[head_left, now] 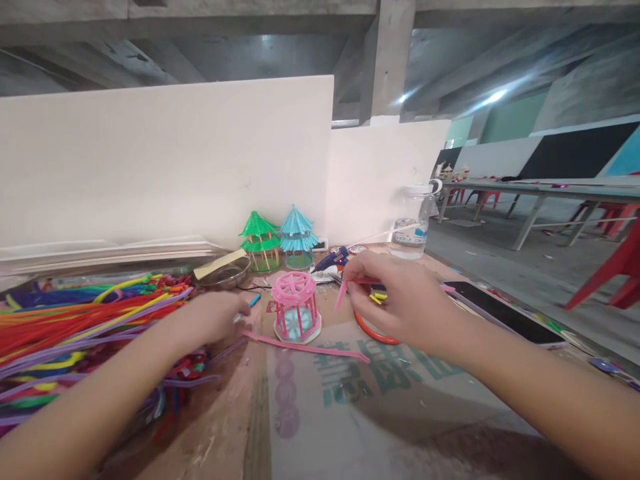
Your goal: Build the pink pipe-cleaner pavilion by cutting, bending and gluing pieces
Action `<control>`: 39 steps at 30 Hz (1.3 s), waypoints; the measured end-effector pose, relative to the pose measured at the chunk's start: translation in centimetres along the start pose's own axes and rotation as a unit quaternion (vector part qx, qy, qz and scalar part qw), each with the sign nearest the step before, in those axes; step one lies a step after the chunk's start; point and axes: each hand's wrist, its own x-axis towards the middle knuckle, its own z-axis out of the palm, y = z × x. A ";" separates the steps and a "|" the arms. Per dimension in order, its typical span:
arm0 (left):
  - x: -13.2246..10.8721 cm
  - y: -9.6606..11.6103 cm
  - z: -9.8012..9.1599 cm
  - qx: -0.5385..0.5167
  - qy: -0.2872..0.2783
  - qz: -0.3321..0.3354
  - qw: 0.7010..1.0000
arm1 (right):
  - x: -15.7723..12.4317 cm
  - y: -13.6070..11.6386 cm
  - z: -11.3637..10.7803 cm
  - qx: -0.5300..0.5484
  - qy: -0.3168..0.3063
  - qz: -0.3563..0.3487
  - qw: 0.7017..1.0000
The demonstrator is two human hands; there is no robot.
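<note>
Looks evenly but softly lit over the worktable (220, 433), dims to grey under the concrete ceiling (220, 57), and flares into pale streaks around the lamp (497, 97) at upper right. Spreads a soft, dark shadow across the worktable below the right hand (387, 293). Turns soft in fine detail, especially toward the far table (535, 191), and bows and stretches straight lines near the edges.

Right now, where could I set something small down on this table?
The near part of the printed sheet looks most open, this side of the long pink strip. It's crowded left, with the heap of coloured strips, and behind the pink model, around the green pagoda.
</note>
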 end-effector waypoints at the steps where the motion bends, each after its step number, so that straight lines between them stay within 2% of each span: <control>1: -0.2 0.5 0.8 0.008 -0.025 0.017 0.999 | 0.0 -0.1 0.0 -0.003 -0.002 -0.001 1.000; 4: -0.6 1.6 2.3 0.045 -0.032 0.022 0.998 | 0.0 -0.3 -0.1 -0.005 -0.001 -0.013 1.000; 7: -1.5 2.4 2.0 0.062 -0.022 0.022 0.998 | -0.1 -0.3 -0.3 0.001 0.002 -0.016 1.000; 9: -2.5 3.2 1.4 0.042 -0.010 0.046 0.998 | 0.0 -0.1 -0.5 0.004 0.002 -0.007 1.000; 11: -3.5 4.5 1.1 -0.040 0.036 0.124 0.991 | 0.1 0.1 -0.7 -0.001 0.000 -0.002 1.000; 13: -4.1 6.1 1.1 -0.071 0.052 0.150 0.985 | 0.2 0.3 -0.7 -0.009 -0.011 -0.010 1.000; 16: -4.0 8.3 0.6 -0.106 0.086 0.163 0.977 | 0.3 0.4 -0.6 -0.028 -0.035 -0.048 0.998; 19: -2.9 9.7 -1.1 -0.163 0.121 0.158 0.966 | 0.3 0.5 -0.4 -0.061 -0.041 -0.094 0.993; 21: -2.0 10.2 -2.2 -0.294 0.127 0.160 0.934 | 0.4 0.7 -0.3 -0.080 -0.028 -0.115 0.990; 22: -1.6 10.5 -2.7 -0.341 0.112 0.168 0.918 | 0.4 0.8 -0.2 -0.086 -0.017 -0.121 0.989; 25: -0.7 10.9 -2.9 -0.429 0.071 0.149 0.888 | 0.4 1.2 -0.1 -0.089 0.017 -0.137 0.986; 27: -0.3 10.9 -2.6 -0.472 0.067 0.117 0.871 | 0.4 1.3 -0.3 -0.089 0.047 -0.148 0.984; 31: -0.6 9.9 -2.6 -0.525 0.114 0.091 0.839 | 0.9 0.8 -1.6 -0.079 0.140 -0.211 0.964; 33: -1.1 9.3 -3.1 -0.537 0.147 0.096 0.825 | 1.1 0.3 -2.4 -0.082 0.161 -0.240 0.954; 36: -2.1 8.7 -3.9 -0.570 0.170 0.108 0.796 | 1.0 0.0 -2.9 -0.109 0.126 -0.230 0.959; 39: -2.9 8.7 -4.3 -0.591 0.182 0.121 0.777 | 0.5 0.9 -2.4 -0.118 0.064 -0.182 0.974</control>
